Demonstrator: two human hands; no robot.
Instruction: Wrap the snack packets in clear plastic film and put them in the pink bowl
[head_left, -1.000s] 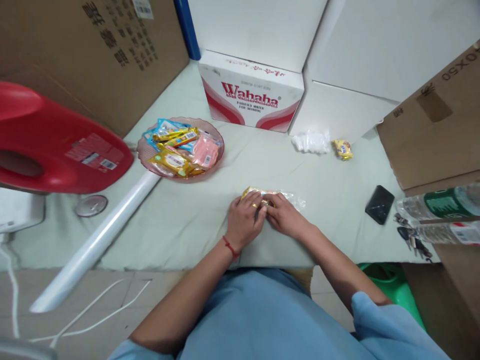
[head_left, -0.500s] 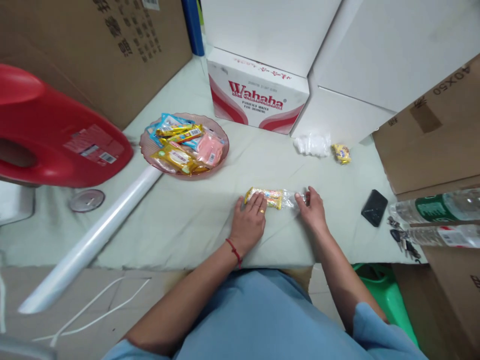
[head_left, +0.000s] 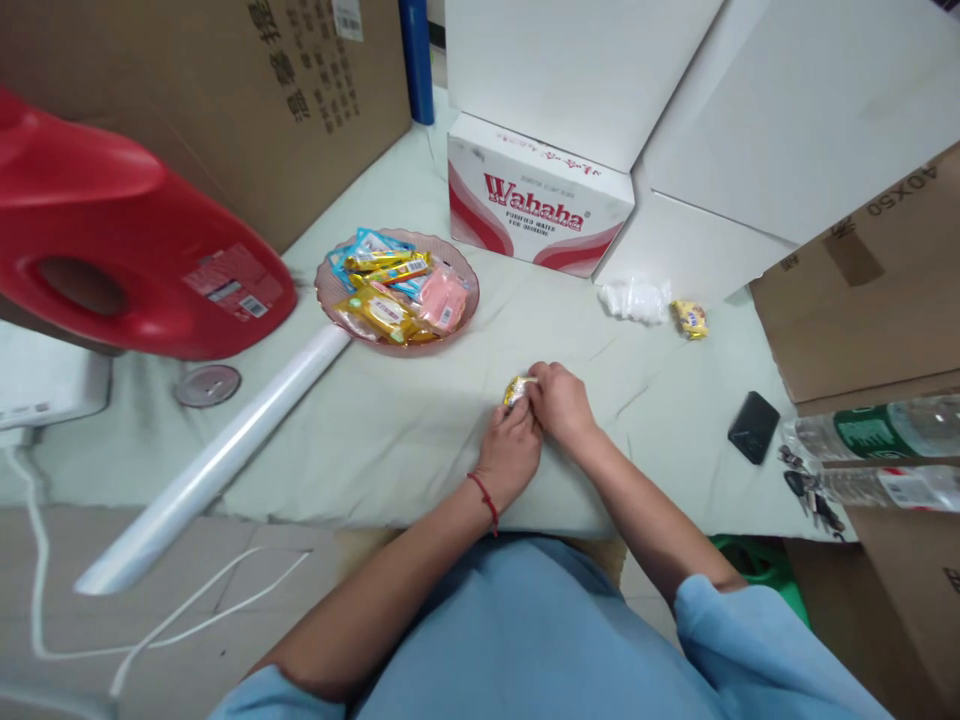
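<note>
A small yellow snack packet with clear plastic film round it lies on the cloth-covered table in front of me, mostly hidden by my hands. My left hand holds it from the near side, fingers closed on it. From the right, my right hand pinches the film at the packet's right end, its fingers touching those of the left. Beyond them to the left, a pink clear plate bears several yellow, blue and pink wrapped snacks.
Crumpled white plastic and a yellow wrapped snack lie before the white boxes. To the right are a black phone-like object, keys and plastic bottles. A white roll and red jug stand left.
My right hand has moved left to meet my left hand, bringing the clear film over the packet. The packet now looks shorter and more covered. The whole view has shifted slightly.
</note>
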